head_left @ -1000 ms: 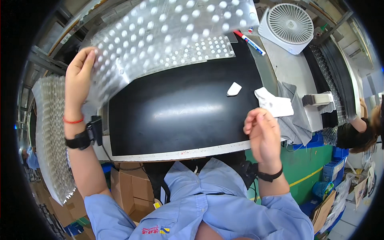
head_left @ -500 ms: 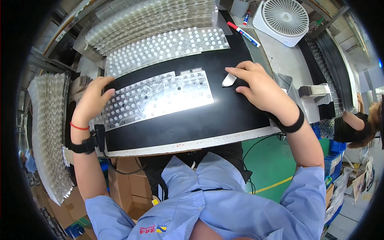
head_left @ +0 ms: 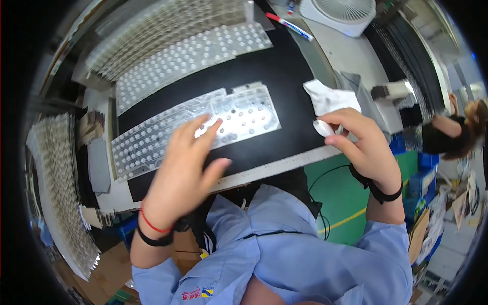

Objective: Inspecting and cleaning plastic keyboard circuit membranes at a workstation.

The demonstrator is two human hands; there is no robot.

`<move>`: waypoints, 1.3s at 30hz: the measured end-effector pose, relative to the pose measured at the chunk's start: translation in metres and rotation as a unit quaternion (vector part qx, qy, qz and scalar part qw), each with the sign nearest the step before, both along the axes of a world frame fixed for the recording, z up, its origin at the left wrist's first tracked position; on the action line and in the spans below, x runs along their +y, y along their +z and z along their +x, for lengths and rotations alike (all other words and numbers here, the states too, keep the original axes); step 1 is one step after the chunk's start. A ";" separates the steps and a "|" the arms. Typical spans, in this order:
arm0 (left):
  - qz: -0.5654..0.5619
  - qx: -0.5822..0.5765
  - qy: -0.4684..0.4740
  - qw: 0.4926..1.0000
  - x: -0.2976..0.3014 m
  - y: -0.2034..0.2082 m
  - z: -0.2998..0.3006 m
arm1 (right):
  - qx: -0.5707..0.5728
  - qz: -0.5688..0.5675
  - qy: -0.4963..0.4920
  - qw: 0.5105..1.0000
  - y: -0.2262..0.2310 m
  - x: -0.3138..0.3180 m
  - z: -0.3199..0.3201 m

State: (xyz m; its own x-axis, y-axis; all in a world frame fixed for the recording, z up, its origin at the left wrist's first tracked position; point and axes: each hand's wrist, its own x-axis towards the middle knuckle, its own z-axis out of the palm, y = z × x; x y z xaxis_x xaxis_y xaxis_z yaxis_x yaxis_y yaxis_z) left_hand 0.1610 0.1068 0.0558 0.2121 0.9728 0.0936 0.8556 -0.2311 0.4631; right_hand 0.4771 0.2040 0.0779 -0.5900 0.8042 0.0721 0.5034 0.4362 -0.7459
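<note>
A clear keyboard membrane sheet (head_left: 254, 114) with rows of round white domes lies on the black mat (head_left: 297, 132) in front of me. Over its near edge hovers my left hand (head_left: 185, 165), slightly blurred, fingers apart and holding nothing; whether a fingertip touches the sheet I cannot tell. At the mat's right side my right hand (head_left: 361, 140) pinches a small white rounded piece (head_left: 323, 128) between thumb and fingers; its exact kind is unclear. Just beyond that hand lies a crumpled white cloth (head_left: 328, 97).
A stack of similar membrane sheets (head_left: 188, 56) stands at the back, another stack (head_left: 61, 188) at the far left. A red-capped marker (head_left: 290, 26) and a white fan (head_left: 340, 12) are at the back right. A co-worker (head_left: 452, 129) is at far right.
My left hand has moved from the sheet's left end to the right and nearer me. The right hand has moved right and nearer with the white piece, and the white cloth now shows beyond it.
</note>
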 end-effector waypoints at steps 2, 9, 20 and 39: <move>0.005 -0.116 -0.096 0.989 0.004 0.008 0.045 | 0.015 -0.031 -0.040 0.999 -0.003 -0.022 0.022; -0.016 -0.174 -0.305 0.936 0.013 -0.036 0.173 | -0.055 0.084 -0.118 0.988 -0.006 -0.088 0.085; -0.078 -0.128 -0.336 0.930 0.012 -0.068 0.249 | 0.153 -0.161 -0.235 0.946 -0.024 -0.129 0.161; 0.019 -0.180 -0.125 0.976 0.006 -0.030 0.092 | 0.356 -0.227 -0.111 0.900 -0.070 -0.056 0.058</move>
